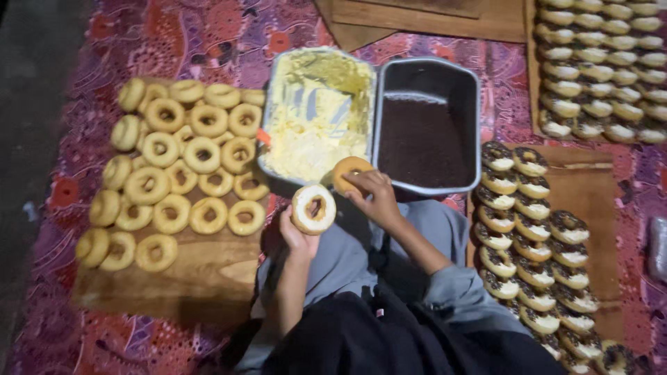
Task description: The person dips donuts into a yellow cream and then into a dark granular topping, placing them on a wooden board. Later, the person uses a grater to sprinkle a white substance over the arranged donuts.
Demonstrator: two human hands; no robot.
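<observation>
Doughnuts being creamed and sprinkled, about half done

Left hand (295, 239) grips a creamed doughnut (313, 208), right hand (375, 198) a plain half (349, 172), both before the cream tray (318, 114); plain doughnuts (174, 170) wait left, finished ones (531, 239) right.

Just ahead of the right hand (375, 198) the tray of cream (316, 114) and the tray of dark sprinkles (425, 125) stand edge to edge, closing the way forward. Left of the left hand (295, 239), plain doughnuts (174, 167) crowd the wooden board (208, 278); only its near edge lies bare. Right of the right hand, rows of coated doughnuts (531, 243) fill their board. Open room remains over the grey lap (347, 257), between and behind both hands.
</observation>
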